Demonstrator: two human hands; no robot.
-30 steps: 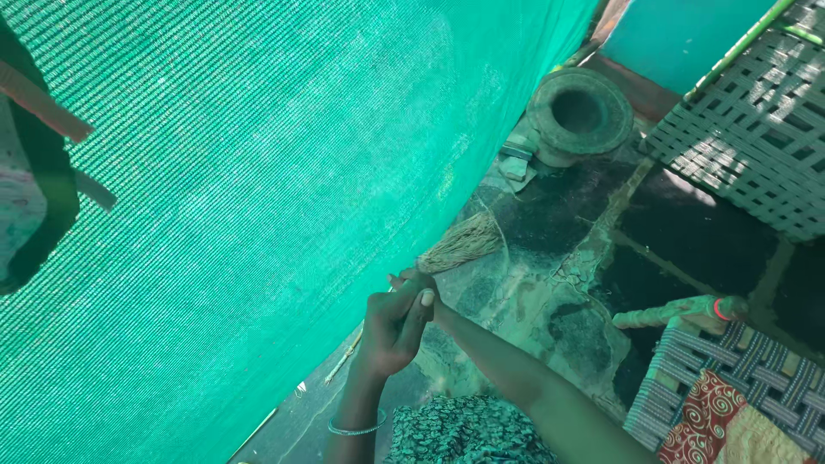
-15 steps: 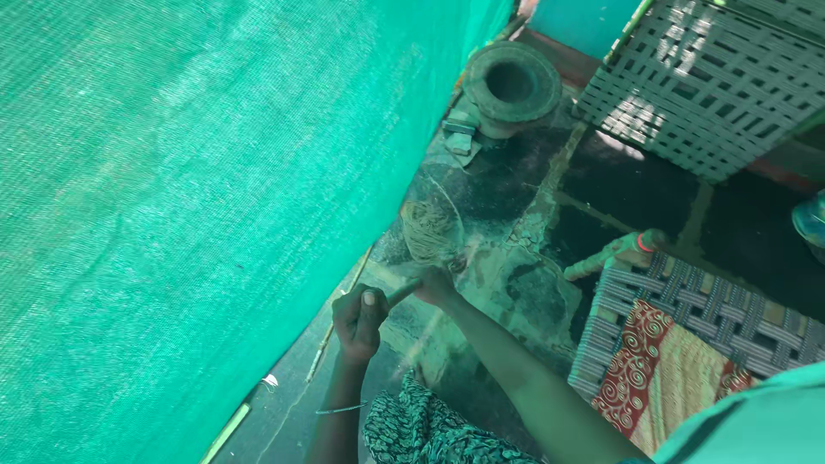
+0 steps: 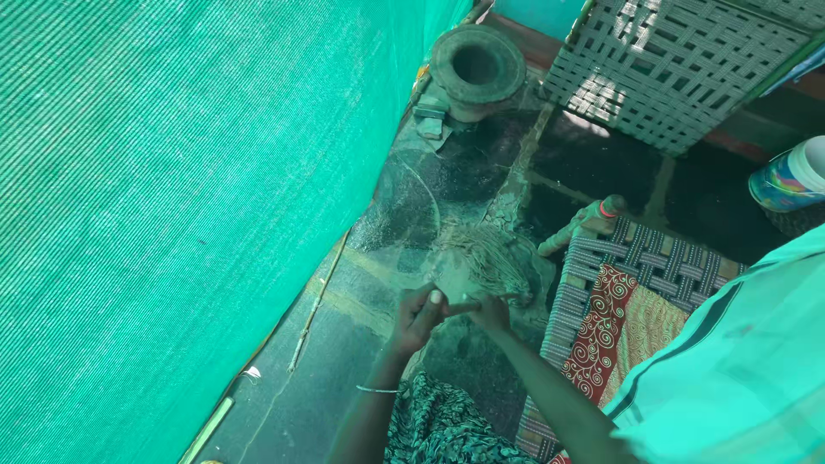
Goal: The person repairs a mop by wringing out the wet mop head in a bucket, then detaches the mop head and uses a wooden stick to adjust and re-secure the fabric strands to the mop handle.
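Green shade netting [image 3: 172, 198] walls off the left of a dark stone floor [image 3: 344, 378], with a stone mortar [image 3: 478, 64] at the far end and a woven cot [image 3: 627, 266] to the right; only the head view shows this. Both hands meet low over the floor; the left hand [image 3: 415, 320] and right hand [image 3: 490, 313] pinch a thin stick [image 3: 460, 307] between fingertips, held level so the pale fibre bundle [image 3: 481, 262] fans out just beyond them, apparently to keep its strands under control.

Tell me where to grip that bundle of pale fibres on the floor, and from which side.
Grip the fibre bundle at its near, gathered end, where the left hand and right hand already meet it. Probably come from the person's side: the strands fan out loose toward the far end, so only the narrow end offers a firm hold.
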